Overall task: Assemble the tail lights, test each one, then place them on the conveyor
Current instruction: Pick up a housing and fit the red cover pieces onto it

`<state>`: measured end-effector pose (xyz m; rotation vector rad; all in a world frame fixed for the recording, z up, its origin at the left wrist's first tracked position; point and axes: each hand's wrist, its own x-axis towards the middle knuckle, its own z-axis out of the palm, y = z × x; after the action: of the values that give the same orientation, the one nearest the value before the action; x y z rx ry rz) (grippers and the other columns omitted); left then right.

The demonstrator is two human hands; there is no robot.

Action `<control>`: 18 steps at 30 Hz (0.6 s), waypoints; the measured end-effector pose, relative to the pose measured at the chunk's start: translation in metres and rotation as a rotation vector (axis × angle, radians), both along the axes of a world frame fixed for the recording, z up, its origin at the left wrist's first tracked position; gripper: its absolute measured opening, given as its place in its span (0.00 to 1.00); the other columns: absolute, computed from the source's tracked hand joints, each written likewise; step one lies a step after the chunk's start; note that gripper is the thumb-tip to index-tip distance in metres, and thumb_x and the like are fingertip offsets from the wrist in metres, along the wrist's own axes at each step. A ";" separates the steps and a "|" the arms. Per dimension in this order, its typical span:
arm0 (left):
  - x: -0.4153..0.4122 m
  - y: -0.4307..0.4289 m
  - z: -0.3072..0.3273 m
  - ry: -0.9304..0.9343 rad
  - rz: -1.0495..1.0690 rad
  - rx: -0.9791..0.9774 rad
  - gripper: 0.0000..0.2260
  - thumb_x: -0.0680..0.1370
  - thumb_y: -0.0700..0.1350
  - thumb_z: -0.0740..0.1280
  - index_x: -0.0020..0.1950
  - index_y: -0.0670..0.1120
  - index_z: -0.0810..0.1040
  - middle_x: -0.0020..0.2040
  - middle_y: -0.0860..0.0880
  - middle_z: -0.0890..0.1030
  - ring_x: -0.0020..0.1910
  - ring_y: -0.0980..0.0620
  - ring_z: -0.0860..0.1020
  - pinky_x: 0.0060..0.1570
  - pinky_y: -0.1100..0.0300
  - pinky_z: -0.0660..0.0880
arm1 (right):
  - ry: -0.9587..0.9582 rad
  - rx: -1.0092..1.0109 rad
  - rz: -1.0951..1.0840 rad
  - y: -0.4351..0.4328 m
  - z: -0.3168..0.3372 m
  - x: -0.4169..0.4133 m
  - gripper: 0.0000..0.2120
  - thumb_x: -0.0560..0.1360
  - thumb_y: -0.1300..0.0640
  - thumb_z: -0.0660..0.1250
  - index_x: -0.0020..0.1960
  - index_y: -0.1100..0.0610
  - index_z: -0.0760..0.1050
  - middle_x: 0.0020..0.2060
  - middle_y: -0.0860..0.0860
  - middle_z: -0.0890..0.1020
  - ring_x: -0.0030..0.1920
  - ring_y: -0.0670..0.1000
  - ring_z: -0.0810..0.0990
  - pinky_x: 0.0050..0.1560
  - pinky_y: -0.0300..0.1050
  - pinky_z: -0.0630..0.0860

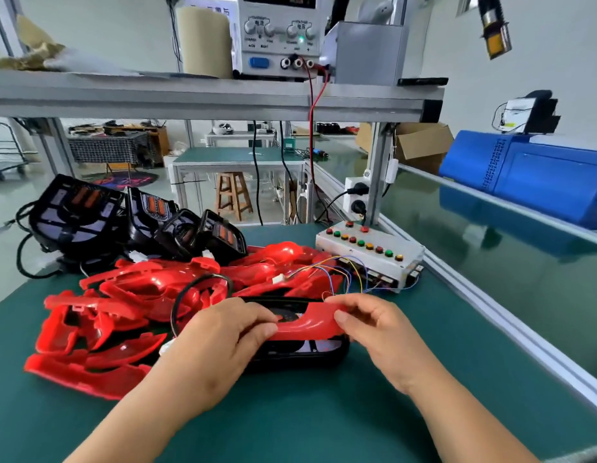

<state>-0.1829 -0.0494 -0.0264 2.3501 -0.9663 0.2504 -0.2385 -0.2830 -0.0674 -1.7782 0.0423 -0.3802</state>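
At lower centre of the frame, the left hand (223, 332) and right hand (377, 329), forearms reaching in from the bottom edge, both pinch with curled fingers a red lens (312, 324) atop a black tail light housing (290, 357) on the green mat (324, 412), beside the pile of red lenses (117, 315).

On power supply (278, 35): 电流, 电压

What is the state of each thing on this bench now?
red lens: held on the black housing by both hands.
left hand: grips the lens.
right hand: pinches the lens end.
power supply: on, green lamp lit.
test box: wired, untouched.
spare lenses: piled loose.
spare housings: bare, no lens.
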 end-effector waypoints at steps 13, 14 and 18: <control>0.004 0.010 -0.016 -0.124 -0.009 0.156 0.26 0.74 0.69 0.51 0.57 0.59 0.81 0.48 0.63 0.72 0.51 0.56 0.74 0.55 0.58 0.69 | -0.026 -0.263 -0.107 0.008 -0.010 -0.003 0.11 0.75 0.57 0.71 0.43 0.40 0.80 0.43 0.47 0.77 0.38 0.40 0.73 0.44 0.28 0.68; 0.006 0.012 -0.018 -0.113 -0.011 0.144 0.27 0.72 0.68 0.49 0.58 0.60 0.81 0.47 0.64 0.71 0.51 0.58 0.73 0.55 0.58 0.69 | -0.022 -0.266 -0.107 0.008 -0.010 -0.004 0.10 0.75 0.56 0.71 0.43 0.40 0.80 0.44 0.47 0.76 0.39 0.40 0.73 0.44 0.28 0.68; 0.011 0.017 -0.021 -0.061 -0.066 0.070 0.31 0.71 0.74 0.49 0.58 0.61 0.81 0.46 0.65 0.72 0.51 0.62 0.71 0.54 0.57 0.71 | -0.006 -0.263 -0.077 0.007 -0.012 -0.003 0.10 0.75 0.55 0.71 0.40 0.41 0.80 0.44 0.46 0.74 0.40 0.40 0.73 0.45 0.28 0.67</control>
<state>-0.1723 -0.0320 -0.0471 2.3803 -1.0963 0.2671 -0.2420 -0.2760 -0.0790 -2.0396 0.0587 -0.4628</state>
